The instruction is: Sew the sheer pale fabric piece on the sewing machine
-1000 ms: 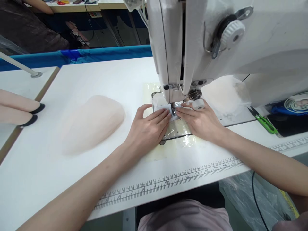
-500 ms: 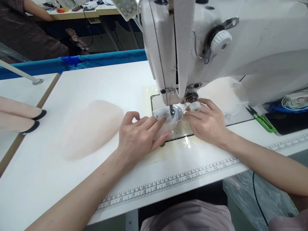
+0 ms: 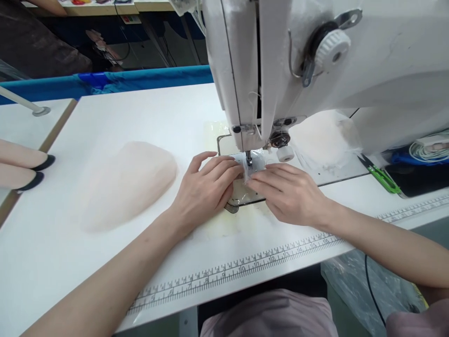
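Observation:
A white sewing machine [image 3: 315, 61] stands over the white table [image 3: 147, 112]. Under its needle [image 3: 249, 159] lies a small sheer white fabric piece [image 3: 253, 164]. My left hand [image 3: 205, 189] rests left of the needle, its fingers stretched flat and pressing on the fabric. From the right, my right hand [image 3: 286, 192] lies with its fingers flat, the tips on the fabric just in front of the needle. The fingertips of both hands nearly meet below the presser foot.
A heap of pale pink sheer fabric [image 3: 122, 180] lies on the table to the left. More pale fabric [image 3: 322, 135] sits behind the machine. Green thread snips [image 3: 382, 177] lie at the right. A printed ruler [image 3: 245, 267] runs along the front edge. Two flesh-toned forms with black tips [image 3: 24, 168] lie far left.
My right hand has left the white knob by the needle and come down onto the fabric. My left hand has moved back up to the needle and flattened.

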The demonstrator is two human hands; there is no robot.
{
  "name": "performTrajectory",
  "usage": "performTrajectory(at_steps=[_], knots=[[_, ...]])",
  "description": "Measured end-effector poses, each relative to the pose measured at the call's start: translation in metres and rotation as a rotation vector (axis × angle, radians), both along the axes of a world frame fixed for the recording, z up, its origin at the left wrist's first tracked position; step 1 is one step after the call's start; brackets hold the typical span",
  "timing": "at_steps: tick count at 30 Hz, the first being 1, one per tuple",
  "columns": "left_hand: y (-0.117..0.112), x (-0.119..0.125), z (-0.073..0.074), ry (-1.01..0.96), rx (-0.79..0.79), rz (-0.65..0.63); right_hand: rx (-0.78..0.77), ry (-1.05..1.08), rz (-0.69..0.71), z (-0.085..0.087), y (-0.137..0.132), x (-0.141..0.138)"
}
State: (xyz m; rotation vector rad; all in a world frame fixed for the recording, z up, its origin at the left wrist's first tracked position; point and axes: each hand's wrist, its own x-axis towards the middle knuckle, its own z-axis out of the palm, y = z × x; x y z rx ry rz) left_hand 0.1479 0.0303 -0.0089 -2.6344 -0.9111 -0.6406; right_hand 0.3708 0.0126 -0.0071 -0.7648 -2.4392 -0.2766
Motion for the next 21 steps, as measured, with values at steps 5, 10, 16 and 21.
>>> performTrajectory(at_steps=[5, 10, 16, 21], knots=[[0.001, 0.003, 0.001, -0.027, -0.041, -0.125, -0.067, -0.082, -0.016, -0.007, 0.002, -0.002], [0.003, 0.003, -0.003, 0.014, -0.085, -0.079, -0.094, -0.044, 0.031, -0.008, 0.004, 0.002], [0.002, 0.005, -0.005, 0.029, -0.062, -0.063, -0.194, -0.057, -0.07, -0.003, 0.006, 0.002], [-0.006, 0.011, -0.004, 0.042, -0.03, -0.02, -0.197, -0.13, -0.222, -0.005, 0.01, 0.0]])
